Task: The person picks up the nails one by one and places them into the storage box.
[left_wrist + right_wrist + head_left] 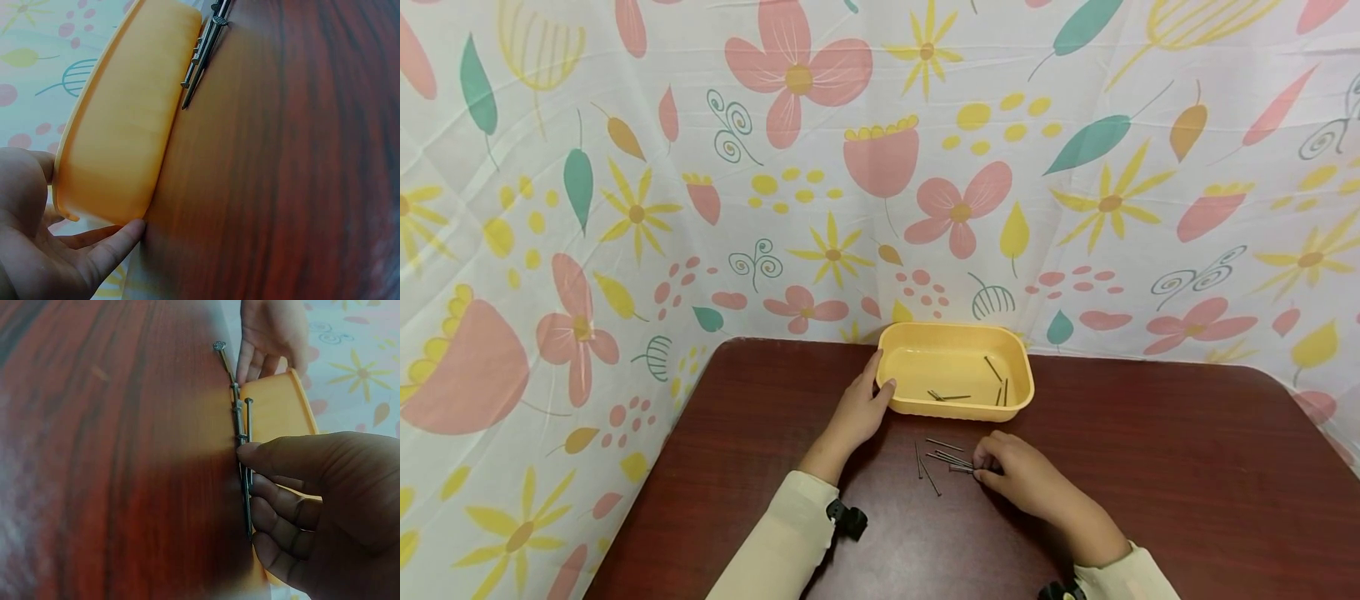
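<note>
A yellow plastic tray (932, 362) stands at the back of the table, with several nails (992, 368) lying in it. My left hand (859, 408) holds the tray's left end, its thumb near the front corner. In front of the tray, my right hand (1022, 473) has thumb and fingertips down at a small group of loose nails (951, 458), pinching at a nail (249, 419). How many nails are between those fingers I cannot tell. Left of the group, a couple more nails (929, 475) lie slantwise on the wood.
The table (1172, 450) has a dark reddish-brown wood top. Behind it and along its left side hangs a white cloth (820, 192) printed with flowers and leaves. A black strap (847, 518) sits on the left sleeve's cuff.
</note>
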A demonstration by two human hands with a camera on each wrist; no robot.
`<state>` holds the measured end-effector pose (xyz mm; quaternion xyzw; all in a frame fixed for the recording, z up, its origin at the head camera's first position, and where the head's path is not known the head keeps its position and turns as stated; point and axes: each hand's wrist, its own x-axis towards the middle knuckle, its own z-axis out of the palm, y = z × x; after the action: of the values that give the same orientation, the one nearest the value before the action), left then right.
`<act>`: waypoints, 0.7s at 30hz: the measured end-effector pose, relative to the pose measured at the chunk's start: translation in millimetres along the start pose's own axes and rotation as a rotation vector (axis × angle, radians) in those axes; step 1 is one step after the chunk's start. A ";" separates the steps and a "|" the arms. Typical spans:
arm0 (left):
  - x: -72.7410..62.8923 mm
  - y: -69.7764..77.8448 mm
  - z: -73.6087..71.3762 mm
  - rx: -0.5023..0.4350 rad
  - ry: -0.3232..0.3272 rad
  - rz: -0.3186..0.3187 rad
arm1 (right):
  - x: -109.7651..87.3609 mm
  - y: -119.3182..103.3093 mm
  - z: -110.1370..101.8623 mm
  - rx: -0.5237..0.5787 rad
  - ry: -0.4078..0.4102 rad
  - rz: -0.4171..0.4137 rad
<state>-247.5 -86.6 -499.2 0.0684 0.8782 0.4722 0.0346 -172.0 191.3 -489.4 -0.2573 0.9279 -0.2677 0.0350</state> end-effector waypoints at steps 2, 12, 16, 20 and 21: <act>0.2 0.1 0.1 0.001 0.002 0.000 | 0.1 -0.1 -0.2 0.001 0.000 0.002; 0.2 0.4 0.5 0.009 0.007 0.002 | 0.3 0.4 -2.2 0.019 0.037 0.021; -0.1 0.2 0.1 0.006 0.004 -0.002 | 0.8 -0.1 -2.3 0.031 0.076 0.028; -0.3 -0.3 0.1 0.011 0.003 0.002 | 1.1 -1.0 -2.7 0.035 0.114 0.025; -0.3 -0.3 0.0 0.013 0.003 0.002 | 1.1 -1.2 -2.9 0.036 0.122 0.025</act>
<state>-247.2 -86.9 -499.5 0.0689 0.8812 0.4667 0.0323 -172.9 191.2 -486.3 -0.2279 0.9265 -0.2990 -0.0139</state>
